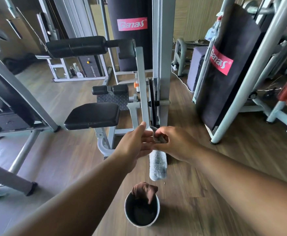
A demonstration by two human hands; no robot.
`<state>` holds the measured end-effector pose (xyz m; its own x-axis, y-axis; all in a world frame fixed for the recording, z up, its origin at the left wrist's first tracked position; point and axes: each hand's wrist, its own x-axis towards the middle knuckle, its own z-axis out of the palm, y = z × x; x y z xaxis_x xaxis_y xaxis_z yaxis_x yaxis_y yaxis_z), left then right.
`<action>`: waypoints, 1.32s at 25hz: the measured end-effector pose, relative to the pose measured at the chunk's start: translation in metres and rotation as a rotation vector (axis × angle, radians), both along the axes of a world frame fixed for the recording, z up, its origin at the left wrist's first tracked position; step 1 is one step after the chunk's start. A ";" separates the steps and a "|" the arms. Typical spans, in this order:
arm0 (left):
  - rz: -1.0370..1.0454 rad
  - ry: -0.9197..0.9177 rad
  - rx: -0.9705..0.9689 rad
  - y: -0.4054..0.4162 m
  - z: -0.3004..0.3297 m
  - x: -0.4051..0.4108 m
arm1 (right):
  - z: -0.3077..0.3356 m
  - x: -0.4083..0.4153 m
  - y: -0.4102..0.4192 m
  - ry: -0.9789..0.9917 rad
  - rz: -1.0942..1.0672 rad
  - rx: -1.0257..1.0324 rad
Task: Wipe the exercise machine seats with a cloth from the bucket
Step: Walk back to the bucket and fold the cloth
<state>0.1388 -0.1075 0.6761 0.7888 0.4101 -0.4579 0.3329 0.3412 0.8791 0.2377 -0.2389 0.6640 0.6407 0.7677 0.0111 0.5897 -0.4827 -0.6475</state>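
Seat [92,114] up-left of both hands, apart from them, long axis running left-right, top bare. Left hand [136,142] nearer it, fingers [142,126] straight and loose against cloth [157,165]; right hand [175,143] just beside, fingers pinching cloth's top edge, rest hanging straight down over floor. Bucket [142,222] below, brown rag [143,189] draped on rim; next move likely a carry up-left to seat.

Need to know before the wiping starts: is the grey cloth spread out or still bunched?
Bunched. The grey cloth hangs as a rolled tube below both hands; the right hand pinches its top, the left hand touches it with straight fingers.
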 end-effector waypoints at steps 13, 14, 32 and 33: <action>-0.885 -0.198 1.103 0.044 -0.023 0.012 | 0.029 0.029 -0.045 0.029 0.208 0.051; -0.902 -0.217 1.095 0.038 -0.022 0.012 | 0.029 0.031 -0.047 0.025 0.218 0.063; -0.437 -0.164 1.291 0.021 0.010 -0.028 | 0.007 0.056 -0.067 -0.029 0.171 -0.022; -0.439 -0.125 1.281 0.023 0.008 -0.032 | 0.006 0.055 -0.065 -0.032 0.181 -0.043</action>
<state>0.1067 -0.0846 0.6836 0.9711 0.1967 0.1352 0.0972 -0.8432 0.5288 0.2927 -0.3036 0.6702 0.4920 0.8706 -0.0061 0.6895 -0.3939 -0.6078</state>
